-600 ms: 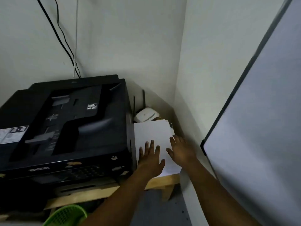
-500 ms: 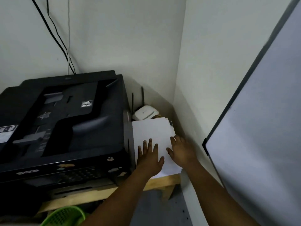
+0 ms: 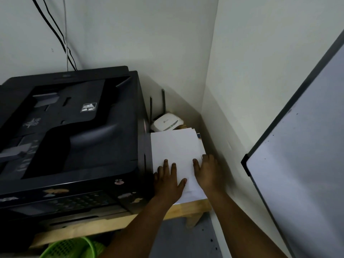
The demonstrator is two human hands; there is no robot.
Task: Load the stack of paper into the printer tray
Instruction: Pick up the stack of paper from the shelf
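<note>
A stack of white paper [image 3: 176,146] lies on the wooden table [image 3: 188,206] just right of the large black printer [image 3: 70,138]. My left hand [image 3: 168,180] rests flat on the near left part of the stack, fingers straight. My right hand [image 3: 208,173] lies at the stack's right edge, thumb on top of the sheets; its fingers reach over the edge and are partly hidden. The printer's lid is down and its front panel [image 3: 78,201] faces me. No paper tray shows open.
A white router [image 3: 166,123] with two antennas stands behind the paper in the corner. Walls close in behind and on the right. A whiteboard [image 3: 301,174] leans at the right. A green basket [image 3: 72,247] sits under the table. Black cables [image 3: 55,32] hang above the printer.
Both hands have stayed on the paper; my right hand has shifted slightly toward the stack's right edge. The view has drifted a little.
</note>
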